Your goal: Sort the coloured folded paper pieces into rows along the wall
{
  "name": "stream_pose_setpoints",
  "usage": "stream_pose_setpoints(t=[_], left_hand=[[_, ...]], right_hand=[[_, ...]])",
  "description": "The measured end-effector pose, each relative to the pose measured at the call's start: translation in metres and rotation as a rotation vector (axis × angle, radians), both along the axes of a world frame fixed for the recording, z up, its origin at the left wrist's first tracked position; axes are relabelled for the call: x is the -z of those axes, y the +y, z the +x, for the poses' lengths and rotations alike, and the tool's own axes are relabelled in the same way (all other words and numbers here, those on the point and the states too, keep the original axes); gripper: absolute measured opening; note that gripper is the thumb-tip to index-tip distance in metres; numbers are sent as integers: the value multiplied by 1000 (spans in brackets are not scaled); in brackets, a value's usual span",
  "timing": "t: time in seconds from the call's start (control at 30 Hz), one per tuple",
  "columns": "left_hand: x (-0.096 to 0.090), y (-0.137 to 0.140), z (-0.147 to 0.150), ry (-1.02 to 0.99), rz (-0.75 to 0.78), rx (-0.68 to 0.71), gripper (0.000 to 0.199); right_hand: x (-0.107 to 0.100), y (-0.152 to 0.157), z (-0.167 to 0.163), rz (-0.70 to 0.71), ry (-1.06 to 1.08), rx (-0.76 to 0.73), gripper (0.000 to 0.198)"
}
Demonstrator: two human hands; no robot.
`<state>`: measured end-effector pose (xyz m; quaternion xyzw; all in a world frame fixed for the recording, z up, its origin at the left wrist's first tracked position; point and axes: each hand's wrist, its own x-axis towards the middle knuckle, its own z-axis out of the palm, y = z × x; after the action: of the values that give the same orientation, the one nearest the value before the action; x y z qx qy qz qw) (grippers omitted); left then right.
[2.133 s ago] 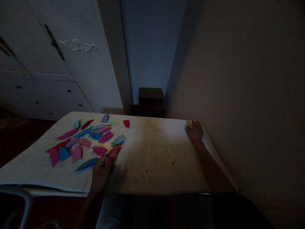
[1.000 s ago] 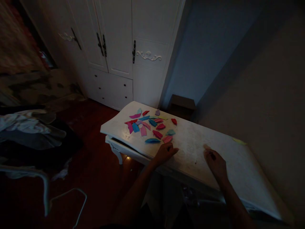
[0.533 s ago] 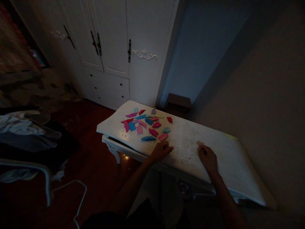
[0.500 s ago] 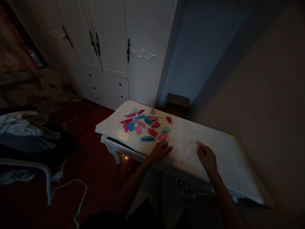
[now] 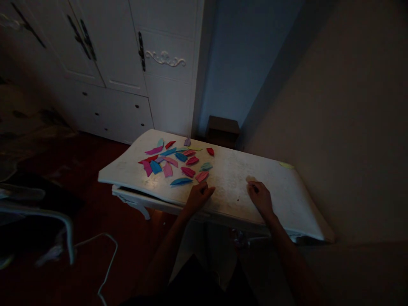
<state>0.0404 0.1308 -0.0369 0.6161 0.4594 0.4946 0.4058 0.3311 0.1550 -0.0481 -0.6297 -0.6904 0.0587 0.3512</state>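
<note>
Several folded paper pieces point(image 5: 188, 171) in pink, red, blue, teal and purple lie scattered over the left half of a white table point(image 5: 229, 187). My left hand point(image 5: 198, 196) rests at the table's front edge, just below a pink piece point(image 5: 202, 176). Its fingers are curled closed, thumb pointing right, and nothing shows in them. Farther right, my right hand point(image 5: 262, 199) is closed in a pinch at the edge of a small pale tan piece point(image 5: 250, 179), seemingly paper. Dim light blurs the fingertips there.
A yellow-green paper piece point(image 5: 287, 165) lies by the table's far right edge. Behind stand a white wardrobe point(image 5: 168, 97) and a low brown box-like unit point(image 5: 223, 124). A chair's pale frame point(image 5: 68, 231) and a white cable point(image 5: 111, 263) are at the lower left.
The view has swung to the right, so the table and papers sit farther left and higher. Both hands keep nearly the same places over the table, fingers still curled.
</note>
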Motion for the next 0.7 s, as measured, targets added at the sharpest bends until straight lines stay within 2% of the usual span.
stream_pose_setpoints(t=[0.5,0.7], left_hand=[[-1,-5,1,77,47,-43,42],[3,-9,1,139,88,-131,44]], right_hand=[[-7,-4,-6,-20,-60,-131,29],[-5,-5,-4,-18,-62,-159,30]])
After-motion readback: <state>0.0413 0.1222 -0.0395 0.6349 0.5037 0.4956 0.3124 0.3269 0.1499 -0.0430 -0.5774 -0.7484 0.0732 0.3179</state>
